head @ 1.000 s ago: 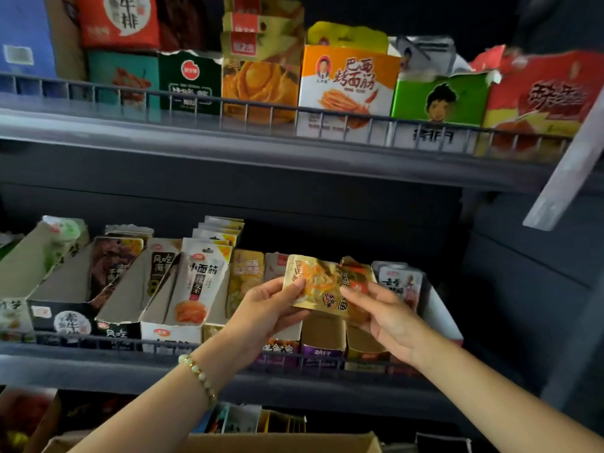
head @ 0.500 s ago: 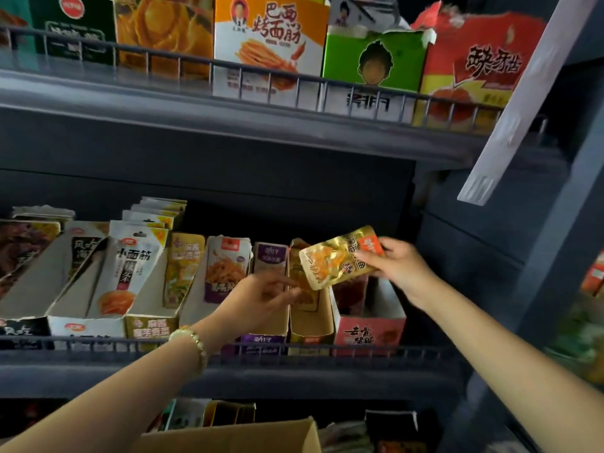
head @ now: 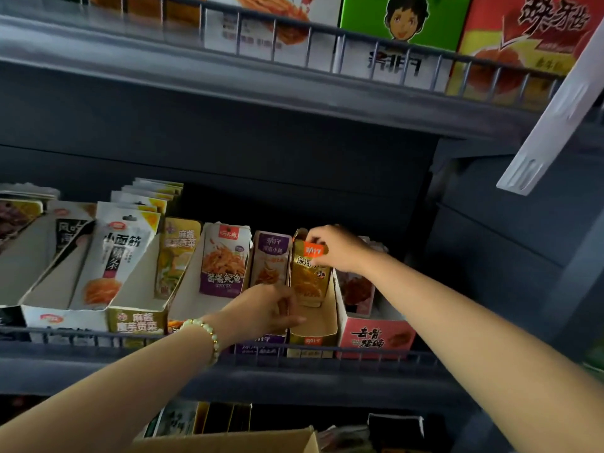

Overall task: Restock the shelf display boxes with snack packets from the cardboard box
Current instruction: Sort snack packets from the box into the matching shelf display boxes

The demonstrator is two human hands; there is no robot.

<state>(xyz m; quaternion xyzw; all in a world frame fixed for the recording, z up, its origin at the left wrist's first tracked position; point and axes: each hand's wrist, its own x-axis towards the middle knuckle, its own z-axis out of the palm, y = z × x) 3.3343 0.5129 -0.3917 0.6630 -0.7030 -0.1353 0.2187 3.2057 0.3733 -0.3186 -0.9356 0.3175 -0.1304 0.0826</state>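
Note:
A gold snack packet [head: 309,276] with an orange top label stands upright inside the narrow gold display box [head: 315,325] on the middle shelf. My right hand [head: 340,248] pinches the packet's top edge. My left hand [head: 266,310] grips the left wall of that same gold box, fingers curled over it. A purple display box [head: 261,346] with a purple packet [head: 271,258] stands just left. The cardboard box [head: 228,441] shows only its top edge at the bottom of the view.
A red display box [head: 376,335] sits right of the gold one. More boxes of packets fill the shelf to the left [head: 108,256]. A wire rail [head: 376,354] runs along the shelf front. An upper shelf [head: 228,89] hangs above; a white strip [head: 552,119] slants at right.
My right hand has brought the gold packet down from the air and stood it upright in the gold box. My left hand moved onto the box's wall. The view shifted closer and rightward.

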